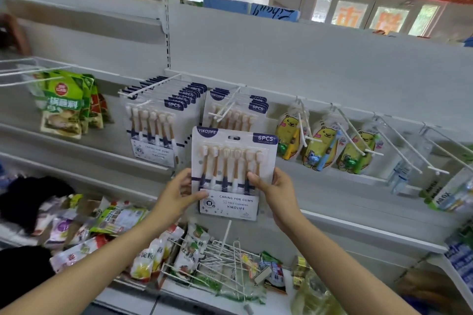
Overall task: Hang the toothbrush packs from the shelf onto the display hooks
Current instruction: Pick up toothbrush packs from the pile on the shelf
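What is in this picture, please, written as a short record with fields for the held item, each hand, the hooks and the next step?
held item: white-and-navy card pack of six toothbrushes, upright, not yet on a hook
left hand: left hand grips the pack's lower left edge
right hand: right hand grips its lower right edge
left white wire hook: many same packs hanging
middle white wire hook: fewer same packs, just above the held pack
next step: probably raise the pack onto the middle hook
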{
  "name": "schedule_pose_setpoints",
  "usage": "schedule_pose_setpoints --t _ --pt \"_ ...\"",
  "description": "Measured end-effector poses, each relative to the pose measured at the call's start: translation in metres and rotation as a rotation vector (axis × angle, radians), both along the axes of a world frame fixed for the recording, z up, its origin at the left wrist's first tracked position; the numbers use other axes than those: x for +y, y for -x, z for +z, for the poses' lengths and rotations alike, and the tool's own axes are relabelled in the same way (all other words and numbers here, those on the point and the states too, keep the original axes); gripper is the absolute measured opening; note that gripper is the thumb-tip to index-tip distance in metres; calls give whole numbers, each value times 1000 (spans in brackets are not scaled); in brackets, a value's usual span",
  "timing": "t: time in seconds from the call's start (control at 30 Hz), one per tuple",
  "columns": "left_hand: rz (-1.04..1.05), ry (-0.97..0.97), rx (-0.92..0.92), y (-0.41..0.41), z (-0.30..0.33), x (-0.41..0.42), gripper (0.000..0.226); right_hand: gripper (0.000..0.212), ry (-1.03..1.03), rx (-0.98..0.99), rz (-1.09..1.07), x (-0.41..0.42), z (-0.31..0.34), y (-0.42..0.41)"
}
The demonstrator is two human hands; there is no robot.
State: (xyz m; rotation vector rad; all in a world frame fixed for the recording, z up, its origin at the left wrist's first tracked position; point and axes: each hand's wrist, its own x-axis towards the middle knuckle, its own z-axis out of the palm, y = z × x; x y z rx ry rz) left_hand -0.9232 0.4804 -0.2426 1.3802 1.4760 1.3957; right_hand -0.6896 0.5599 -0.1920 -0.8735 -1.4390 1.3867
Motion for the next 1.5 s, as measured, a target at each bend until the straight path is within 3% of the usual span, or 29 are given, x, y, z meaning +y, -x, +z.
schedule_pose_setpoints --t 0.23,0.4,0.8,0.97,1.27,1.5 --pt "78 -61 -16 15 9 -13 54 19 -57 13 64 -4 16 17" --pt "121 -78 -25 17 17 -9 63 17 -88 28 53 3 26 27" --pt "247 -20 -128 10 3 36 42 14 -35 91 -1 46 19 48" --pt "251 64 -146 7 -6 69 85 22 -19 66 -77 83 14 54" --pt "323 96 -172 3 -5 126 61 18 32 28 -129 134 9 63" --pt "352 110 -192 0 -13 139 75 9 -22 -18 -130 144 7 62"
